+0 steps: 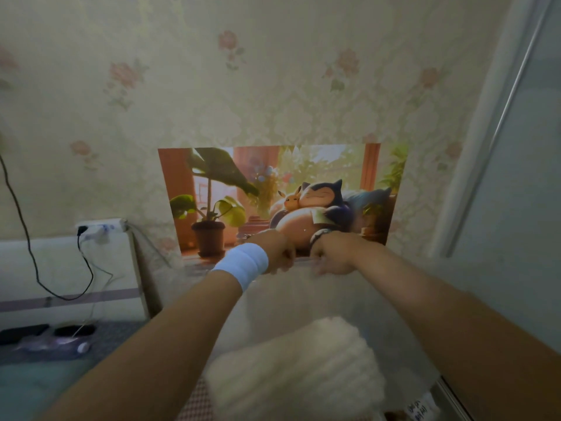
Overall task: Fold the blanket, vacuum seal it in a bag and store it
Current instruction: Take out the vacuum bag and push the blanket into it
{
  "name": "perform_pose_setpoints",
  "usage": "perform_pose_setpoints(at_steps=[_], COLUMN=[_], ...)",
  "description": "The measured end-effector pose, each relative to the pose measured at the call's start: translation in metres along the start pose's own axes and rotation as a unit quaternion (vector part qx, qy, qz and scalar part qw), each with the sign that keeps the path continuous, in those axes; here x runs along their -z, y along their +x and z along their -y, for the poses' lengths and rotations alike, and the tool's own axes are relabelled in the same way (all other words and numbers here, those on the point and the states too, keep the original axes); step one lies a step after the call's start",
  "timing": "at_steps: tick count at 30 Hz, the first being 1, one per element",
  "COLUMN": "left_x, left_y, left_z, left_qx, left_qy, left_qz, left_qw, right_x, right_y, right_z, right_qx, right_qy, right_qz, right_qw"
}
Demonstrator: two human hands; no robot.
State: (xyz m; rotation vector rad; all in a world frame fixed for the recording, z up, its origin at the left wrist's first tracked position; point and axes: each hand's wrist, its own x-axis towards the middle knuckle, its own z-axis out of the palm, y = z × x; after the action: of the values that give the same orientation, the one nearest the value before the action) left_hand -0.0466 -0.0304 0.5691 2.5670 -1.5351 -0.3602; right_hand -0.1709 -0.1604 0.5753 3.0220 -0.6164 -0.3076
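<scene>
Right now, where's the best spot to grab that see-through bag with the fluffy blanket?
Probably the top edge of the bag, coming from above, where the left hand and right hand hold it. It hangs upright with the blanket bunched low, so the top strip is flat and free.

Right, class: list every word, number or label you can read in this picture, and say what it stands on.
No text can be read.
Tag, bottom right by the blanket: dark marks, too blurred to read.
Poster: a cartoon picture, no words seen.
Bag: no print seen.
</scene>
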Motion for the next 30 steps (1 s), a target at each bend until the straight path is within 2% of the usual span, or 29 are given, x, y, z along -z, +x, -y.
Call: perform_pose_setpoints(at_steps=[3,5,7,9,10,12,13,14,16,17,18,20,21,22,23,24,25,27,30], left_x=[-0.002,0.004,0.012,0.017,0.019,0.022,0.02,0.017,0.009,0.008,0.01,0.02,0.024,0.025,0.024,0.017,0.013,0.006,-0.001], left_y=[-0.001,-0.012,-0.023,-0.031,-0.033,-0.029,-0.026,-0.024,-0.024,-0.024,-0.023,-0.02,-0.018,-0.019,-0.021,-0.023,-0.025,-0.028,-0.024], left_z=[-0.002,0.017,0.042,0.06,0.064,0.063,0.058,0.053,0.048,0.051,0.057,0.071,0.075,0.078,0.075,0.075,0.077,0.08,0.072], left_qx=[-0.033,-0.021,0.029,0.093,0.104,0.084,0.07,0.065,0.083,0.095,0.102,0.1,0.093,0.092,0.092,0.097,0.11,0.134,0.11], left_qy=[0.032,0.106,0.161,0.099,0.074,0.088,0.098,0.096,0.088,0.094,0.099,0.133,0.145,0.135,0.105,0.078,0.068,0.077,0.218], left_qz=[-0.008,0.058,0.138,0.161,0.144,0.049,0.0,-0.014,0.086,0.12,0.108,-0.016,-0.052,-0.032,0.027,0.089,0.115,0.107,0.079], left_qw=[0.999,0.992,0.977,0.977,0.981,0.991,0.993,0.993,0.989,0.984,0.984,0.986,0.984,0.986,0.99,0.988,0.985,0.982,0.967], right_x=[-0.006,-0.015,-0.024,-0.03,-0.033,-0.042,-0.048,-0.054,-0.059,-0.058,-0.056,-0.057,-0.058,-0.059,-0.059,-0.06,-0.058,-0.053,-0.047], right_y=[-0.002,-0.006,-0.008,-0.01,-0.009,-0.003,0.0,0.003,0.003,0.003,0.003,0.004,0.006,0.007,0.007,0.006,0.007,0.007,0.008], right_z=[-0.001,-0.007,-0.013,-0.008,-0.003,0.007,0.01,0.011,0.01,0.006,0.004,0.005,0.005,0.007,0.008,0.009,0.009,0.007,0.009], right_qx=[0.005,-0.015,-0.017,-0.015,-0.016,-0.024,-0.029,-0.033,-0.049,-0.06,-0.071,-0.084,-0.082,-0.075,-0.065,-0.054,-0.045,-0.026,0.007], right_qy=[0.012,0.035,0.048,0.054,0.039,-0.014,-0.021,-0.024,-0.037,-0.039,-0.041,-0.047,-0.046,-0.037,-0.028,-0.027,-0.036,-0.047,-0.069], right_qz=[-0.022,-0.022,-0.023,-0.032,-0.063,-0.134,-0.137,-0.113,-0.084,-0.107,-0.145,-0.222,-0.231,-0.208,-0.17,-0.154,-0.163,-0.174,-0.163], right_qw=[1.0,0.999,0.998,0.998,0.997,0.991,0.99,0.993,0.995,0.992,0.986,0.97,0.968,0.974,0.983,0.986,0.985,0.983,0.984])
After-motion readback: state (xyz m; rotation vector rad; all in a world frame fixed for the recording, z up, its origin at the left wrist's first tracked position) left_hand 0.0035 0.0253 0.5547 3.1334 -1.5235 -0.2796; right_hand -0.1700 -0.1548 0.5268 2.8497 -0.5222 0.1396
